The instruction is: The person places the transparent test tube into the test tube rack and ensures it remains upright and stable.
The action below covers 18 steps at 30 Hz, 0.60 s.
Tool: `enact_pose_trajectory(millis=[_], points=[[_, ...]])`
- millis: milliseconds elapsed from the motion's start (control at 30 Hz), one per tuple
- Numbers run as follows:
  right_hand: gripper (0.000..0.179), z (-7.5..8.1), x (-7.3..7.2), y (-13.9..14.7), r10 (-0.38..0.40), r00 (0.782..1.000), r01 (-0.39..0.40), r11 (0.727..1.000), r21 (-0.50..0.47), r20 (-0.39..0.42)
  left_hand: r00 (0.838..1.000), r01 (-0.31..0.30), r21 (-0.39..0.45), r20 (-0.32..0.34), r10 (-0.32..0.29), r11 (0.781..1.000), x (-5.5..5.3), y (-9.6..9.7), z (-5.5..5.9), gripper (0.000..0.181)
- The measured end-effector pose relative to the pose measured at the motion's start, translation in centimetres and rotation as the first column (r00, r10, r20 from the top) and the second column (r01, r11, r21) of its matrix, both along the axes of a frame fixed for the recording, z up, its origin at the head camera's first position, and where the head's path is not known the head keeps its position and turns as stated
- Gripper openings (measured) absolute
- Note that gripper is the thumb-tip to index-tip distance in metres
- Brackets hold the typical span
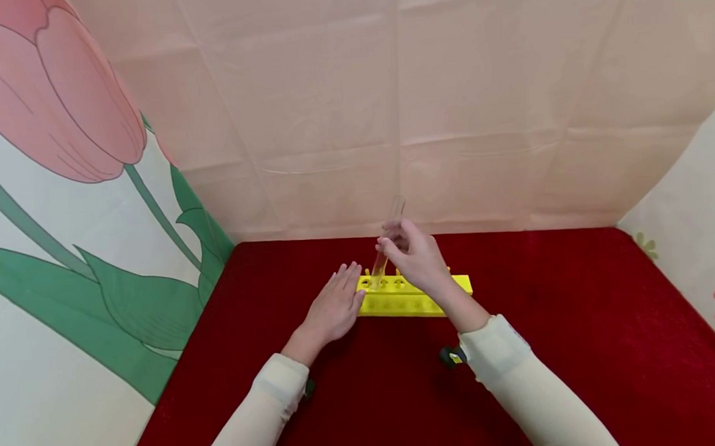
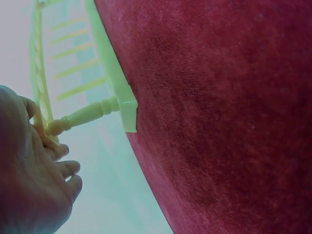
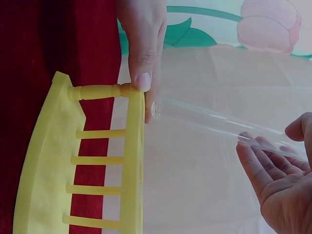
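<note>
A yellow test tube rack (image 1: 406, 305) with a row of holes in its top plate stands on the table. My left hand (image 1: 337, 304) rests against its left end with the fingers extended; its thumb (image 3: 143, 80) touches the end of the top plate in the right wrist view. Between thumb and fingers, my right hand (image 1: 419, 257) holds a clear glass test tube (image 3: 209, 119). The tube leans, its lower end just above the holes near the rack's left end. In the left wrist view, an end post (image 2: 87, 115) of the rack shows beside the left hand.
A dark red cloth (image 1: 555, 347) covers the table. Behind it hangs a pale pink sheet (image 1: 478, 111), with a tulip-printed panel (image 1: 59, 103) at left and a flowered one at right. Dark wrist gear (image 1: 450, 357) shows under the right cuff.
</note>
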State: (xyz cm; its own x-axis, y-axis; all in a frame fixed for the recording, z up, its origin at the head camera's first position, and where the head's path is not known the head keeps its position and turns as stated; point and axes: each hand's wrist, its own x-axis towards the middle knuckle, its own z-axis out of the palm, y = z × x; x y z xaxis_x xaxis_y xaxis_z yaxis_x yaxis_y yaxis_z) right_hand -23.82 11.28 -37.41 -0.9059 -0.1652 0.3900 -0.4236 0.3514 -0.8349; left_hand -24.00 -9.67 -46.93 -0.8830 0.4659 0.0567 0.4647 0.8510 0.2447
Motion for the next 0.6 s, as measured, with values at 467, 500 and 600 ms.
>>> enact_pose_trajectory(millis=[467,500,600], points=[[0.027,0.13,-0.19,-0.6,-0.005,1.0,0.005,1.0,0.009,0.015,1.0,-0.001,-0.002,-0.004,0.001,1.0,0.09,-0.02,0.02,0.062],[0.027,0.11,-0.22,-0.64,-0.004,1.0,0.004,1.0,0.01,0.016,1.0,-0.001,-0.002,-0.004,0.001,1.0,0.07,-0.04,0.01,0.062],[0.027,0.01,-0.36,-0.77,0.001,1.0,-0.001,1.0,0.009,0.017,1.0,0.0,0.0,-0.005,0.0,1.0,0.03,-0.12,-0.04,0.062]])
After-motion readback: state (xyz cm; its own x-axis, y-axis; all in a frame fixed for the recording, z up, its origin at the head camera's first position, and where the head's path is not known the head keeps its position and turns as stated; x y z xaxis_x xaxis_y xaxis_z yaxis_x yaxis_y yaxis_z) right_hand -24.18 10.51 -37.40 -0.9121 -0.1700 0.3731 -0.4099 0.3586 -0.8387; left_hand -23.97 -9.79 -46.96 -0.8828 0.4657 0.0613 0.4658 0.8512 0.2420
